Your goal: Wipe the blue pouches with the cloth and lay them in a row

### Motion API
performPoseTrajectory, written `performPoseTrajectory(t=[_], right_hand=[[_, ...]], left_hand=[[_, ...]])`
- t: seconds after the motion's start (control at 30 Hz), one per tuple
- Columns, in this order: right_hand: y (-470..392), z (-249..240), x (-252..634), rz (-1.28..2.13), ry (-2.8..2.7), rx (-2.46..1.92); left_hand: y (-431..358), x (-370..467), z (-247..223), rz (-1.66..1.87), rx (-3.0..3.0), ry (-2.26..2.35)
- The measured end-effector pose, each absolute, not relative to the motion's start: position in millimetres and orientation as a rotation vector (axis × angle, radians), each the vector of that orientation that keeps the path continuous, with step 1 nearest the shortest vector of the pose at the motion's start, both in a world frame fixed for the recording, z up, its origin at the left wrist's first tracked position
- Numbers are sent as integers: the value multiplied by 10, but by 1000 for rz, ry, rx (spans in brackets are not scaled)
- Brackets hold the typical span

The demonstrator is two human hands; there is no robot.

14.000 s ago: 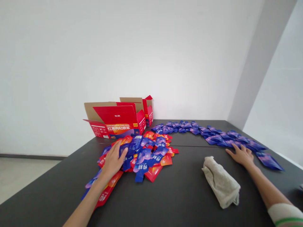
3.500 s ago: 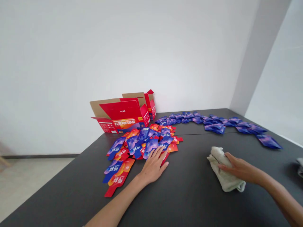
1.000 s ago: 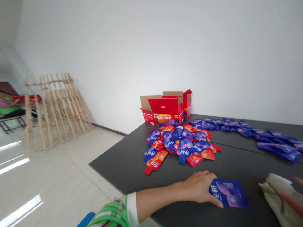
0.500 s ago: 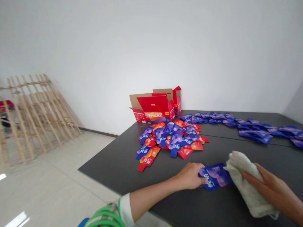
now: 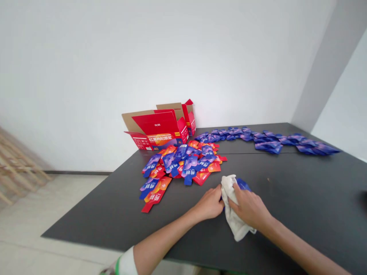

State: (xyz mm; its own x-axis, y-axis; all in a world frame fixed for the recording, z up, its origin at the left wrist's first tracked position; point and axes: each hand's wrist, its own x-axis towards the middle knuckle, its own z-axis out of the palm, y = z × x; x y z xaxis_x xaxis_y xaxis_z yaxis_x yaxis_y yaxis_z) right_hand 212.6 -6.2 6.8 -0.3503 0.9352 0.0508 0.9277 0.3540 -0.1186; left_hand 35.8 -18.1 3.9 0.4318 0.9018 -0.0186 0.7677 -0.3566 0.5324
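A blue pouch lies mostly hidden under a white cloth near the front of the dark table. My left hand is closed on the pouch's left end. Pressed onto the cloth, over the pouch, is my right hand, its fingers closed round the fabric. Beyond my left hand, red pouches and blue pouches lie mixed in a loose pile.
Two open red cartons, a front one and a rear one, stand behind the pile. A row of blue pouches runs along the back of the table. Wooden slats lean at far left.
The view has turned right. My right hand and the cloth have moved left across the pouch, up against my left hand, and now cover most of it.
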Motion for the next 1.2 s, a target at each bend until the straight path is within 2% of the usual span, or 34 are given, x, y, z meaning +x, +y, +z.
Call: performPoseTrajectory(t=[0.17, 0.33, 0.5, 0.67, 0.8, 0.97, 1.13, 1.2], right_hand=[[18, 128, 2098, -9, -2350, -1973], [-15, 113, 2093, 62, -2490, -1754], [27, 146, 2102, -34, -2335, -1988], [-13, 121, 2072, -8, -2484, -1790], [28, 136, 2093, -63, -2339, -2002], [-20, 90, 2048, -55, -2457, -1805], [44, 111, 2107, -87, -2305, -2017], [21, 107, 2096, -90, -2336, -1976]], left_hand=[[-178, 359, 31, 351, 2227, 1448], [-187, 365, 59, 361, 2273, 1398], [-184, 356, 57, 307, 2275, 1432], [-199, 363, 71, 283, 2293, 1407], [-207, 369, 81, 248, 2291, 1438], [-214, 366, 88, 235, 2306, 1430], [-214, 367, 99, 214, 2312, 1452], [-216, 370, 106, 211, 2315, 1448]])
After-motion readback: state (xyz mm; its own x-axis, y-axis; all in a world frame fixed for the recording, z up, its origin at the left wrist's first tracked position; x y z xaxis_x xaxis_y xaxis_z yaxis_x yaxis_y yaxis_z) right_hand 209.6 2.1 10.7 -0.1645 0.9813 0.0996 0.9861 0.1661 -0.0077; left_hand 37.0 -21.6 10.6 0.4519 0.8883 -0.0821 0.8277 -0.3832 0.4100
